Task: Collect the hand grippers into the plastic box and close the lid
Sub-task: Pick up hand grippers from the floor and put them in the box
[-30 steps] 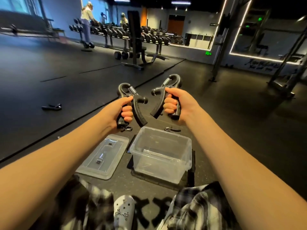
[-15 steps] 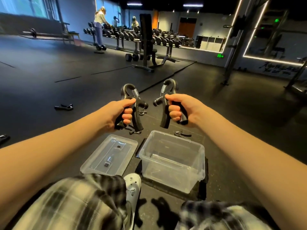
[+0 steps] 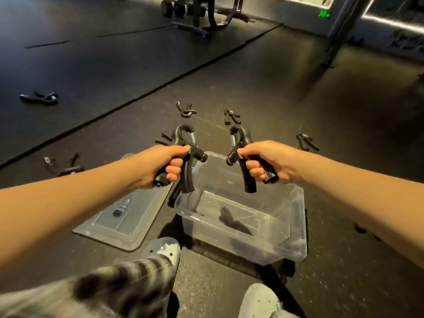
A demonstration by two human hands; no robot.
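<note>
Fingers (image 3: 174, 163) curl round hand grippers (image 3: 186, 180) — left hand (image 3: 158, 166), right hand (image 3: 269, 160) — over plastic box (image 3: 298, 216); lid (image 3: 128, 223) alongside

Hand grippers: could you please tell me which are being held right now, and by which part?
Two. The left hand grips one hand gripper by its outer handle; the right hand grips a second hand gripper the same way, inner handles free.

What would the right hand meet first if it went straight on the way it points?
The right hand would likely meet the gripper in the left hand, roughly level with it; depth is unclear.
</note>
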